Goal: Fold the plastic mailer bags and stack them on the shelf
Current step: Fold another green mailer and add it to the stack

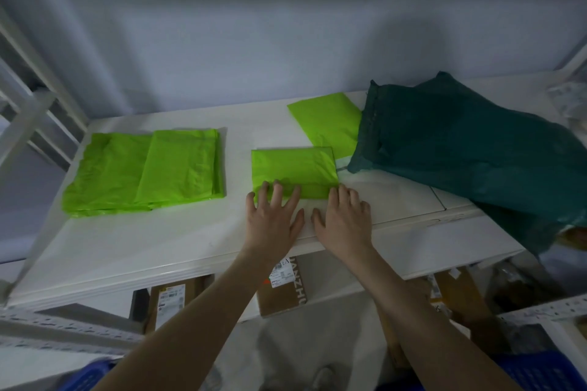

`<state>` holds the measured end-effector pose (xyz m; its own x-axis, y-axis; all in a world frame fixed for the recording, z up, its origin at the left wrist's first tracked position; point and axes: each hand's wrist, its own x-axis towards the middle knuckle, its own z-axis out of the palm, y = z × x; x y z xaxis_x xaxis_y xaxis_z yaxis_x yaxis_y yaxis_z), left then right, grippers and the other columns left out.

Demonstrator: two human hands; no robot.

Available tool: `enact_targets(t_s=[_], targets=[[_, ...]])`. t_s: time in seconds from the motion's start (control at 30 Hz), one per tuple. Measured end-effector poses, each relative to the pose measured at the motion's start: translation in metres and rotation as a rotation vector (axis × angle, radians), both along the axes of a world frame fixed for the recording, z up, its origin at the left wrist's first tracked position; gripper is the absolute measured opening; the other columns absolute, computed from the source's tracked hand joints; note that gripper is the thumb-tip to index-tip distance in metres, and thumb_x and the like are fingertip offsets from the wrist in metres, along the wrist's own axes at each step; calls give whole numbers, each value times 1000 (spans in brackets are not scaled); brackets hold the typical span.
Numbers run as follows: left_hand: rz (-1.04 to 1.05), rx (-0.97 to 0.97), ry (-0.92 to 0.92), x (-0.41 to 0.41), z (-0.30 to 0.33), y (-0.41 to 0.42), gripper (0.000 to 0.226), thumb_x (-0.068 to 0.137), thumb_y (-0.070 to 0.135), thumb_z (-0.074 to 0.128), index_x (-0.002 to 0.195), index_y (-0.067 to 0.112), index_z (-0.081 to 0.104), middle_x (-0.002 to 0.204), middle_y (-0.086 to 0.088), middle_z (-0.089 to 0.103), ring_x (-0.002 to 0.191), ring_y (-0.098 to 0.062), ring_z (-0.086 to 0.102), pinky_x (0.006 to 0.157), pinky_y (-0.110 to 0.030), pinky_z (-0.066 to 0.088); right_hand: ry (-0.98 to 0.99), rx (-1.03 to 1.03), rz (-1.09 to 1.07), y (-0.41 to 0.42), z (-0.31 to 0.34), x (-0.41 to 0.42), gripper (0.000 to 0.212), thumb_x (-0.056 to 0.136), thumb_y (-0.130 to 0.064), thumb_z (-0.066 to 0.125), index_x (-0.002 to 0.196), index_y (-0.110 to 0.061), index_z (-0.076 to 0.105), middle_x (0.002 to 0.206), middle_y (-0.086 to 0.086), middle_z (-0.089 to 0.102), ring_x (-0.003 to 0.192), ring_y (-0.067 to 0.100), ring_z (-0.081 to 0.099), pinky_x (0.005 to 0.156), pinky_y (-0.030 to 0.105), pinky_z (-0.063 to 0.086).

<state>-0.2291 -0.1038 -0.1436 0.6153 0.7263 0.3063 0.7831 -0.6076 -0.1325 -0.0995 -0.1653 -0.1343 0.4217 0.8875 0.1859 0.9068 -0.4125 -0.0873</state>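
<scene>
- Pressing flat on the folded lime-green mailer bag (293, 172) w/ straight, spread fingers: left hand (273, 216), fingertips on the bag's near edge, palm on the white shelf top (158, 238)
- Right hand (344, 219) also flat & open, grips nothing; fingertips at the bag's near right corner, palm on the shelf just beside the left hand
- Folded bag lies mid-shelf, approx halfway between back and front edges
- Stack of lime-green bags (146, 170) lies flat toward the left edge, well apart from the hands; top bag sits shifted to the stack's right side
- Another lime-green bag (328, 122) lies near the back edge, right of centre; its right part tucked under the dark green bag (460, 149)
- Dark green bag, big & rumpled, covers the shelf's right end and hangs over the front right corner
- Below the front edge: cardboard boxes (282, 287) w/ labels on a lower level
- White metal shelf frame (28, 111) at left; blue crates (85, 378) at the bottom corners of view
</scene>
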Motion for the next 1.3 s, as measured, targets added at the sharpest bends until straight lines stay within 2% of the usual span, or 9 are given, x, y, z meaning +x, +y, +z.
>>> enact_targets(t_s=[0.17,0.3,0.43,0.6,0.8,0.97,1.07,1.13,1.3], targets=[[8,9,28,0,6,3,41,75,42,61,112,27,65,107,-10,65,95,-31,63,77,-44,50,123,-39,-19,-2,4,3,67,85,-44,54,129,5,43,131,15,48,120,30,45,91,39,42],[48,-48,-44,2,17,9,50,58,34,80,105,30,66,103,-10,63,85,-29,62,71,-44,49,189,-24,1,0,15,11,61,87,-42,51,134,-8,31,129,9,42,122,27,37,92,37,38],[-35,-78,-178,-2,20,19,45,73,45,66,113,27,62,119,-9,59,104,-31,59,81,-43,48,276,-47,31,5,22,18,63,84,-28,52,139,-12,26,130,11,41,118,31,37,91,38,38],[309,-464,-478,0,22,21,62,93,45,42,143,11,29,149,-21,27,138,-34,27,110,-43,25,642,34,-34,14,29,27,60,88,-25,51,142,-14,28,136,12,44,124,31,34,97,40,34],[260,-677,-814,1,32,21,57,93,28,52,140,6,27,133,-21,49,123,-37,46,98,-41,41,1003,143,-62,27,34,34,60,85,-23,59,137,-12,31,135,11,48,122,30,46,98,36,40],[263,-789,-1077,9,52,26,105,72,11,78,148,12,6,133,-11,42,118,-26,50,96,-38,46,1082,370,-65,39,51,44,58,84,-19,66,131,-6,36,129,12,44,117,24,46,93,28,36],[240,-845,-1121,14,61,30,119,57,22,85,148,18,8,134,-11,40,117,-23,49,97,-38,46,1079,449,-29,47,60,52,61,77,-12,72,127,-7,38,124,13,48,114,25,49,98,33,40],[199,-922,-1159,15,67,30,111,47,38,84,141,20,27,130,-8,44,116,-21,50,95,-39,49,1121,481,-10,51,66,58,61,75,-6,72,125,-9,38,117,12,55,108,26,55,96,36,44],[258,-1101,-1491,13,85,27,53,75,44,72,110,10,51,114,-4,61,102,-19,63,92,-38,51,1201,508,57,60,80,71,59,72,2,72,121,-14,43,94,-6,58,94,18,56,87,32,46]])
